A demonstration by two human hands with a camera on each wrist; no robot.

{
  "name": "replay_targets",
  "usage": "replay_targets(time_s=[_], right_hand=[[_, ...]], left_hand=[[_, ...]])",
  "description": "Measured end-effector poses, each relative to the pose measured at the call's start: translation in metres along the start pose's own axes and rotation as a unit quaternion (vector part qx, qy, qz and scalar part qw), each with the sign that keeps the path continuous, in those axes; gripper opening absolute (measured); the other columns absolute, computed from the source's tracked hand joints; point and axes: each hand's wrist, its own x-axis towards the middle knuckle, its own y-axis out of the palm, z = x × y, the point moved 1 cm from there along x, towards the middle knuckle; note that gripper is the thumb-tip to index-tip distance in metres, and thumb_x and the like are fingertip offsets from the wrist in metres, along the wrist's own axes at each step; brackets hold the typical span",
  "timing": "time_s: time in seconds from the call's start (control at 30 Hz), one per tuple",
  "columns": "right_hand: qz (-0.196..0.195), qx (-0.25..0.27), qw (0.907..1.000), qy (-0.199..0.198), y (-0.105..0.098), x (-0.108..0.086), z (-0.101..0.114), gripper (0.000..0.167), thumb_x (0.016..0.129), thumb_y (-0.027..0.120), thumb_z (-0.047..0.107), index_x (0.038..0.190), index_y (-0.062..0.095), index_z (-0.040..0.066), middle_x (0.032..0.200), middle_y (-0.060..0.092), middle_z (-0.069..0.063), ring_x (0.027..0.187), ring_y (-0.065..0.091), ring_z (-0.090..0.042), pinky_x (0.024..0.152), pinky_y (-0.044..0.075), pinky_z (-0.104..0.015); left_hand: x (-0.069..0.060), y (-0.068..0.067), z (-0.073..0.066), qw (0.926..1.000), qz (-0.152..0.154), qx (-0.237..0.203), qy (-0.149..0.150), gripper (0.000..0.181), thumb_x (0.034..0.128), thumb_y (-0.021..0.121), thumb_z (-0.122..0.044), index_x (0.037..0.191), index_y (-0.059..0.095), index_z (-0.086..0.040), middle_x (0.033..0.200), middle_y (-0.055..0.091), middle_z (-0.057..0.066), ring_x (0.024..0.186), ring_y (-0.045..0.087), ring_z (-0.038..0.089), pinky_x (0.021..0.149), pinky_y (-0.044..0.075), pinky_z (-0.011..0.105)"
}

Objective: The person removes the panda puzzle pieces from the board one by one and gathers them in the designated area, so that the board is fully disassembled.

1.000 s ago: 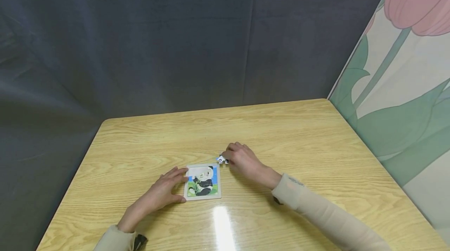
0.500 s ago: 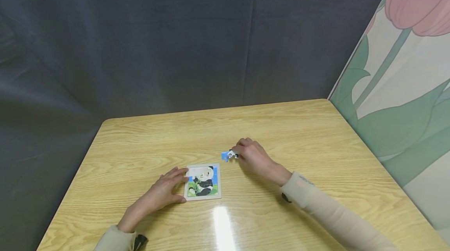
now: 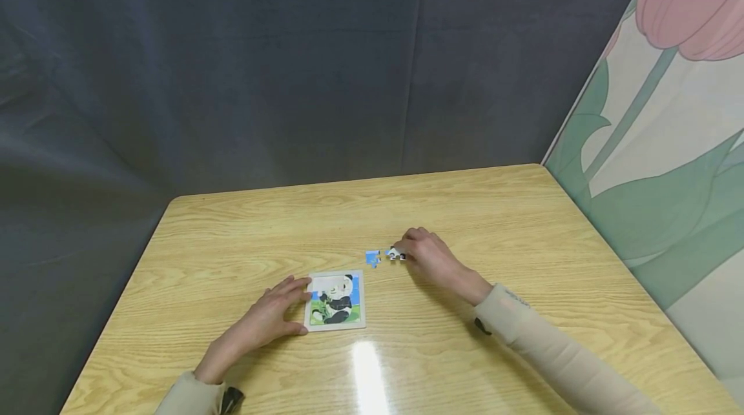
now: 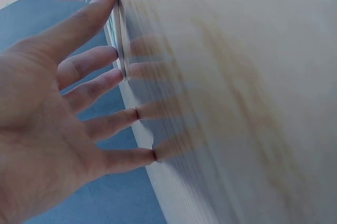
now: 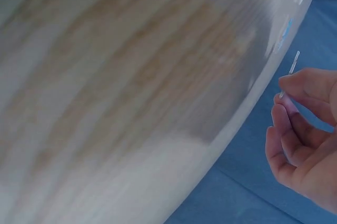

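Observation:
A framed panda puzzle [image 3: 337,305] lies on the table, with a bare pale area at its upper left. My left hand [image 3: 264,317] touches the frame's left side, fingers spread; in the left wrist view the fingers of this hand [image 4: 68,98] are extended, tips at the table surface. Between thumb and fingers my right hand [image 3: 434,262] pinches a black-and-white puzzle piece [image 3: 396,253], seen edge-on as a thin piece [image 5: 294,63] in the right wrist view. Just left of it, a blue piece [image 3: 372,258] lies on the table beyond the frame's upper right corner.
The wooden table [image 3: 261,221] reaches back to a dark curtain [image 3: 290,66]. A wall panel with a tulip picture [image 3: 668,176] stands along the right side. Light reflects off the tabletop below the frame.
My right hand has moved right, away from the frame, with the panda piece in its fingers. The blue piece has come into view and lies separate from it. My left hand has stayed put.

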Motion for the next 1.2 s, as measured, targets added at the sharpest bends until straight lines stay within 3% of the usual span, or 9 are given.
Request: replay_targets(time_s=[0.4, 0.83, 1.2], right_hand=[[0.002, -0.008, 1.0000, 0.001, 0.002, -0.003, -0.013, 0.031, 0.072, 0.070, -0.016, 0.093, 0.074, 0.005, 0.090, 0.068, -0.010, 0.076, 0.059, -0.020, 0.064, 0.052, -0.029], [0.031, -0.014, 0.9994, 0.012, 0.000, -0.007, -0.023, 0.032, 0.074, 0.070, -0.017, 0.097, 0.074, 0.005, 0.093, 0.068, -0.011, 0.079, 0.060, -0.023, 0.064, 0.053, -0.030], [0.041, -0.005, 0.9991, 0.005, -0.001, -0.009, -0.025, 0.035, 0.072, 0.069, -0.020, 0.097, 0.074, 0.003, 0.094, 0.068, -0.011, 0.083, 0.063, -0.024, 0.070, 0.056, -0.032]], left_hand=[[0.000, -0.001, 0.000, 1.0000, -0.004, 0.005, 0.006, 0.059, 0.0716, 0.083, -0.022, 0.124, 0.062, -0.003, 0.147, 0.041, 0.015, 0.138, 0.029, 0.044, 0.100, 0.023, 0.075], [0.000, 0.000, 0.000, 1.0000, 0.002, -0.002, 0.004, 0.059, 0.0728, 0.083, -0.023, 0.124, 0.062, -0.003, 0.148, 0.042, 0.015, 0.139, 0.028, 0.044, 0.101, 0.022, 0.075], [0.000, -0.001, 0.001, 1.0000, 0.001, -0.003, 0.008, 0.059, 0.0728, 0.082, -0.022, 0.124, 0.062, -0.002, 0.147, 0.042, 0.016, 0.138, 0.028, 0.044, 0.101, 0.022, 0.075]])
